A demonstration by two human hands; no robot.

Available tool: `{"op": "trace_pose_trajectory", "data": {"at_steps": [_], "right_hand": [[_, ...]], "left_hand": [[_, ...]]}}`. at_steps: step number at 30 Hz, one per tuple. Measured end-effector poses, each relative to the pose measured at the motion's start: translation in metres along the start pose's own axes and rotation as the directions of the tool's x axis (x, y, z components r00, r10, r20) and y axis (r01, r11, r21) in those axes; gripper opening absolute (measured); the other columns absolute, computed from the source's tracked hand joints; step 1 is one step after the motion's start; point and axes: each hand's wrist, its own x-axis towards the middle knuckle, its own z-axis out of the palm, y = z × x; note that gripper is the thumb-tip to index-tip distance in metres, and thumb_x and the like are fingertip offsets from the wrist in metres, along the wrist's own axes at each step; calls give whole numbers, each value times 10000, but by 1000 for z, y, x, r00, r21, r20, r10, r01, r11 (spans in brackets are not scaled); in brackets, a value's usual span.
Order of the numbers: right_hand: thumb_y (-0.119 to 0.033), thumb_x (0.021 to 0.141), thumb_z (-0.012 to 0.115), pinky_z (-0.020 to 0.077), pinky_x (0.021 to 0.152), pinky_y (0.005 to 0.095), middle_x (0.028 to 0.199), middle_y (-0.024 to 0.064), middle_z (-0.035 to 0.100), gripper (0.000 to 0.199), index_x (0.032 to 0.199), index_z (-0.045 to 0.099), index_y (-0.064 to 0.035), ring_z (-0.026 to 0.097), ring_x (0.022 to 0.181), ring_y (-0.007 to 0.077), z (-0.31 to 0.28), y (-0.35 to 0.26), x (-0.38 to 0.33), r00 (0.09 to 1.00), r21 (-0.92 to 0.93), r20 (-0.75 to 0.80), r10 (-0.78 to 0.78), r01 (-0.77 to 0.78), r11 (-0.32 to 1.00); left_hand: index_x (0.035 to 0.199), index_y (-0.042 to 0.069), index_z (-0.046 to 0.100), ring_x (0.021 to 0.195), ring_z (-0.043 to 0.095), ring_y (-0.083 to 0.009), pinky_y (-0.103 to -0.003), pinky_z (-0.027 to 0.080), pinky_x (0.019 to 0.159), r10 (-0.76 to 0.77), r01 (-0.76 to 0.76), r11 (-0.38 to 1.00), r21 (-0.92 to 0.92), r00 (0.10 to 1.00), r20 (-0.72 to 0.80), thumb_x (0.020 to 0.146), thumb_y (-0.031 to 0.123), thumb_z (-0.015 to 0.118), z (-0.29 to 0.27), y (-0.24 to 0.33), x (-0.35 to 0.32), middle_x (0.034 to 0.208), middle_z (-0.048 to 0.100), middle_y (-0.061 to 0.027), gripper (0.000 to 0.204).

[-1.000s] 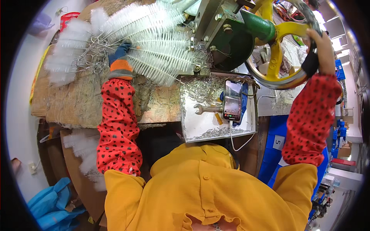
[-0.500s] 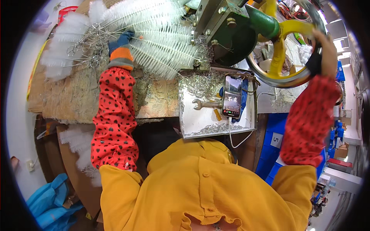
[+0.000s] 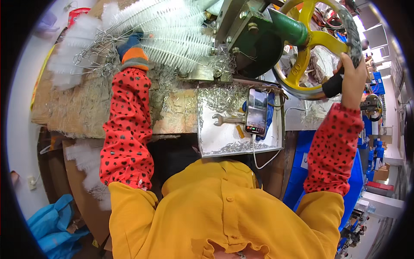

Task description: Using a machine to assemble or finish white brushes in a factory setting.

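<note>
The person's left hand wore a blue and orange glove. It was stretched far out over the counter and was pushed in among a pile of white brushes. The brushes were long and fluffy, with twisted wire stems, and they lay fanned out across the far part of the counter. The fingers were buried in the brushes and wire loops, so it could not be seen if that hand was gripping one or just touching them.

The right hand was up high on the right side. It was closed around the rim of a big yellow wheel. A black band sat on the wrist. The wheel was fixed to a green machine, and the machine stood just beside the brushes.

Both arms had red sleeves with dark spots, and the person wore a yellow shirt.

Near the person's chest, a white tray sat at the counter's near edge. In the tray lay a silver wrench and a phone with a white cable plugged in. The phone's end rested just over the wrench's end. Lots of tiny bits of cut wire were spread in the tray and on the counter by the machine. More white brushes lay lower down on the left, under the counter's edge.
</note>
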Motion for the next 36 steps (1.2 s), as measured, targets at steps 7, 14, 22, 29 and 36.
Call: {"op": "trace_pose_trajectory", "data": {"at_steps": [7, 14, 22, 29, 36], "right_hand": [[-262, 780, 536, 357, 410, 222, 550, 1, 464, 196, 726, 507, -76, 433, 425, 92, -14, -3, 102, 956, -224, 209, 205, -157, 962], [-312, 775, 537, 322, 404, 207, 526, -7, 461, 264, 665, 510, -74, 407, 395, 83, -14, 2, 134, 910, -266, 339, 239, -151, 952], [-72, 748, 598, 482, 602, 266, 961, 154, 484, 513, 1152, 294, 15, 555, 656, 163, 89, 2, -89, 834, 287, -551, 36, 148, 946], [-79, 772, 583, 441, 494, 230, 678, 58, 517, 271, 960, 416, 21, 513, 511, 118, 23, 39, -50, 966, 170, -260, 7, 38, 985], [-173, 774, 548, 412, 433, 225, 592, 19, 465, 173, 832, 475, -27, 475, 455, 106, 5, -37, 16, 993, -91, 41, 108, -104, 990]], "left_hand": [[1034, 130, 581, 921, 584, -319, -391, 467, 778, 43, -42, 999, 8, 998, -38, 711, 303, 627, -10, 5, -1, 987, 608, -165, 369], [1028, 171, 565, 881, 588, -292, -388, 450, 793, 39, -39, 999, 3, 970, -241, 761, 241, 582, -44, 35, -24, 965, 613, -121, 277], [911, 177, 593, 773, 602, -273, -402, 454, 699, 26, -1, 979, 202, 992, -122, 809, 282, 512, -41, 44, -17, 910, 622, -98, 167], [911, 166, 589, 752, 588, -271, -406, 449, 679, -119, 115, 986, -124, 993, -25, 815, 340, 478, 9, 18, 32, 902, 614, -100, 227], [910, 156, 585, 732, 574, -269, -410, 443, 659, -284, 277, 868, -413, 958, 47, 822, 398, 443, 71, 29, 76, 895, 606, -102, 294]]}}
